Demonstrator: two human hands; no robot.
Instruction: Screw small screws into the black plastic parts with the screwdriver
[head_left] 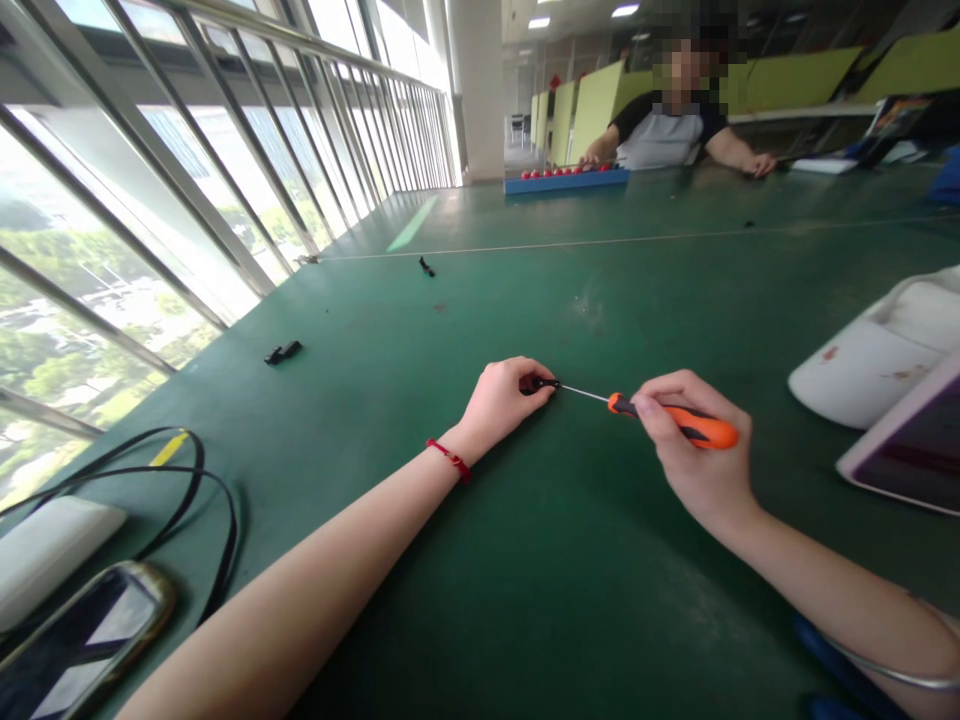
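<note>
The small black part (550,384) is at the middle of the green table (465,310), and it is the landmark for all places here. The left hand (499,398) is at its left side, and this grip is closed on it, with thumb and fingers around its left portion; its right end sticks out. The visible portion of the part seems to have its long axis sideways, almost in one line with the metal shaft (585,392).

The right hand (709,470) is to the right of the part and a little closer to the person. Its grip is clamped on the orange and black handle (705,428) of the screwdriver, from which the shaft goes leftward and slightly away, to the exposed end. So the left hand is the nearer one: it touches the part, while the right hand reaches it only by the tool. Whether the tip is seated in the part, I cannot tell.
</note>
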